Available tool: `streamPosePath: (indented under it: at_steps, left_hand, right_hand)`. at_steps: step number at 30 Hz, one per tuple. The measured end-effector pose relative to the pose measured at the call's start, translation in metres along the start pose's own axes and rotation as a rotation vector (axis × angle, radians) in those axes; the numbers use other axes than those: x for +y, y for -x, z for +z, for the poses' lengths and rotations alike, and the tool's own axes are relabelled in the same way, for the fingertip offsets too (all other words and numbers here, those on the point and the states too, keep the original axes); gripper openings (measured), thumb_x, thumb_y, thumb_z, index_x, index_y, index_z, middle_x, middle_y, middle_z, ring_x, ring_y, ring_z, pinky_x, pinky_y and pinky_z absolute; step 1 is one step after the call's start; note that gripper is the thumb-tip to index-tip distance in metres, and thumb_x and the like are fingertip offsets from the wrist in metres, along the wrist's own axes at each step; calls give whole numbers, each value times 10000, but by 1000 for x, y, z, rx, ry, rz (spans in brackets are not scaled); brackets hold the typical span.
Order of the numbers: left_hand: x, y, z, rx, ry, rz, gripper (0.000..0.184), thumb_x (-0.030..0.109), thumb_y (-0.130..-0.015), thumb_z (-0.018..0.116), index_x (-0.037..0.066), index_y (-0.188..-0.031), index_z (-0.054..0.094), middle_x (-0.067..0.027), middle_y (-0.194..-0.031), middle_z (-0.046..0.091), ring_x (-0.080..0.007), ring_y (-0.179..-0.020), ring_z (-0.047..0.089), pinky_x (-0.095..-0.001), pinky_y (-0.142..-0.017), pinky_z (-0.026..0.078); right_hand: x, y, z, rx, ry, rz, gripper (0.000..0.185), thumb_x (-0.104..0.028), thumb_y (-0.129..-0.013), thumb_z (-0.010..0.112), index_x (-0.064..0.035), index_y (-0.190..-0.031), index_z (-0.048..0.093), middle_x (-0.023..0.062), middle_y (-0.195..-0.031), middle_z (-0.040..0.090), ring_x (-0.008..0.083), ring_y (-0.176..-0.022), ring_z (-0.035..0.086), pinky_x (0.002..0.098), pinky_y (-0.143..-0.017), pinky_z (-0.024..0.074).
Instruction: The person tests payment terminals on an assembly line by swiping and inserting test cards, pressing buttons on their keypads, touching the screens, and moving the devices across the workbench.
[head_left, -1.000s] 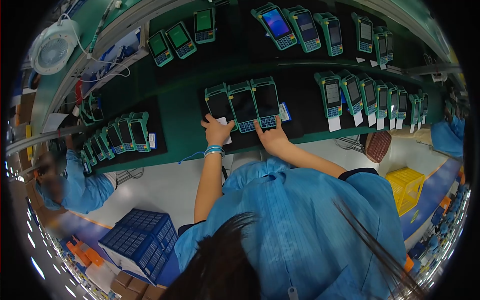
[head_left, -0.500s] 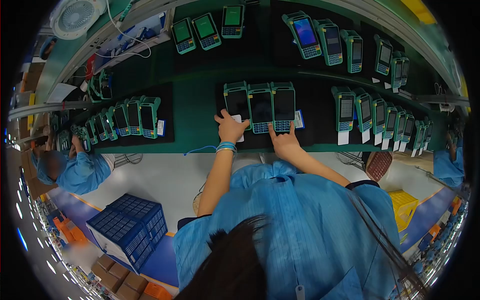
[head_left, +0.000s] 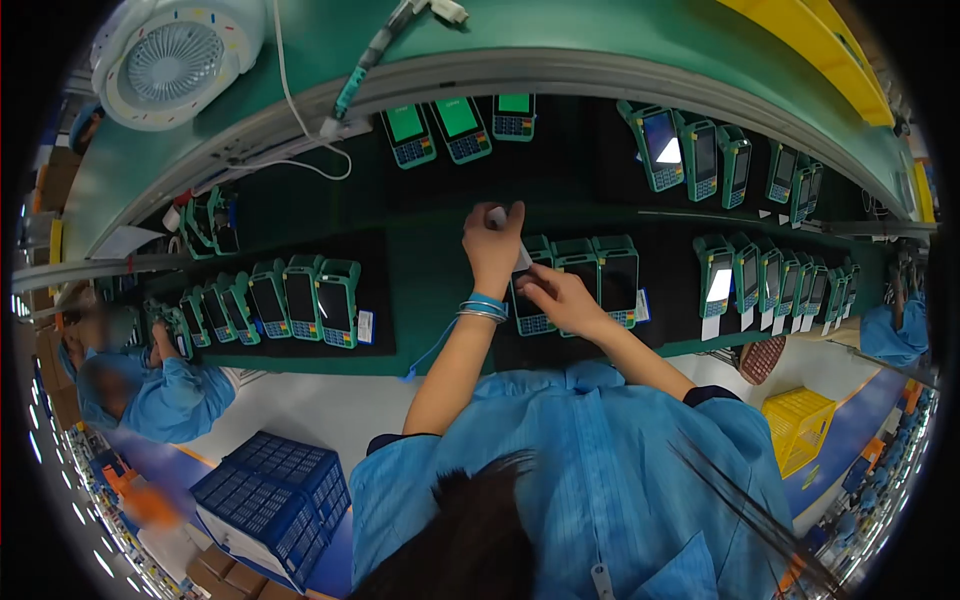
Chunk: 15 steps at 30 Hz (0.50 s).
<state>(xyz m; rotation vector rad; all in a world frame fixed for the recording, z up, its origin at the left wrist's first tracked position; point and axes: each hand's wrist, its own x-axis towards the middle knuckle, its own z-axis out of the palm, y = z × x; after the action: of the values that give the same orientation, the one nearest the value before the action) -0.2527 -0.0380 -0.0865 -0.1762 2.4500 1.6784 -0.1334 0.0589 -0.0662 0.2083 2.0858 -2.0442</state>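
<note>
My left hand (head_left: 493,245), with bands round its wrist, is raised over the bench and holds a white card (head_left: 523,258). Close by on the right, my right hand (head_left: 563,300) has its fingers bent near the card's lower end; whether they touch it I cannot tell. Beneath the hands, three green card terminals stand side by side: the left one (head_left: 533,315) partly hidden, the middle one (head_left: 577,262) partly covered by my right hand, and the right one (head_left: 618,275) with a blue-white card (head_left: 642,305) beside it.
Several terminals stand at the left (head_left: 300,300) and right (head_left: 717,280). Three with green screens (head_left: 458,120) stand at the back under a metal rail (head_left: 560,62). A fan (head_left: 172,62) is at the upper left. Another person (head_left: 175,395) sits at the left.
Both hands have left the terminals' lower parts. My left hand has risen with the white card, and my right hand has come toward it. The view has shifted, showing more of the upper shelf.
</note>
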Motion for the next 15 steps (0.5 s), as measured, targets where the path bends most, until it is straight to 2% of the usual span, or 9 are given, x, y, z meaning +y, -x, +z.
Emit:
streamPosePath:
  at_steps: [1,3,5,7,9,12,13,14,15]
  left_hand:
    - [6,-17,6,-25,12,-4,418,378,-750,715,-4,-864,590,-153,-836,575,-317,-748,591,-388,-678,485]
    - [16,-51,16,-52,50,38,426,380,-750,717,-10,-859,586,-148,-843,574,-313,-750,590,-401,-679,480]
    - [31,-75,22,102,-174,444,354,315,-789,712,-11,-828,579,-98,-708,611,-204,-607,614,-344,-537,492]
    - [31,-98,29,122,-191,479,360,329,-801,694,-10,-801,575,-102,-725,604,-246,-642,613,-370,-566,489]
    - [14,-116,36,-195,112,178,338,294,-800,676,-6,-925,583,-188,-963,592,-342,-842,588,-429,-727,474]
    - [-42,-133,47,-256,-77,296,402,375,-817,662,-9,-902,582,-172,-997,604,-291,-870,607,-428,-713,484]
    - [-27,-125,39,-225,-174,271,448,381,-845,623,3,-1075,554,-193,-1142,553,-308,-1021,553,-450,-852,448]
    - [-83,-136,46,-243,-179,273,448,381,-845,623,3,-1075,554,-193,-1142,553,-308,-1021,553,-450,-852,448]
    - [-132,-155,69,-187,-316,445,460,373,-864,594,13,-1141,520,-189,-1174,534,-317,-1059,528,-454,-902,422]
  right_hand:
    - [-1,-23,5,81,-130,27,210,-151,-879,528,40,-951,576,137,-846,659,216,-779,657,298,-717,511]
    - [-2,-65,-4,245,1,78,171,-108,-850,515,33,-913,588,131,-753,651,220,-714,653,299,-670,503]
    - [0,-98,-10,357,81,86,159,-82,-821,503,25,-886,600,145,-692,638,233,-675,651,322,-612,485]
    - [-6,-117,-13,464,37,-38,147,-106,-822,540,26,-832,605,170,-675,628,266,-651,646,357,-579,467]
    - [-12,-130,-22,457,129,-1,144,-108,-825,550,25,-823,604,176,-681,629,283,-651,645,361,-576,468]
    - [-2,-147,-29,467,256,-32,143,-111,-832,568,25,-809,604,187,-692,629,311,-641,638,366,-573,478]
    - [2,-151,-30,483,295,-104,146,-113,-836,577,27,-805,605,191,-696,628,323,-630,632,367,-574,485]
    - [2,-153,-29,499,290,-94,146,-113,-836,577,27,-805,605,191,-696,628,323,-630,632,367,-574,485]
    - [-3,-155,-28,513,398,-87,134,-99,-839,573,29,-815,606,185,-698,634,307,-626,643,361,-571,498]
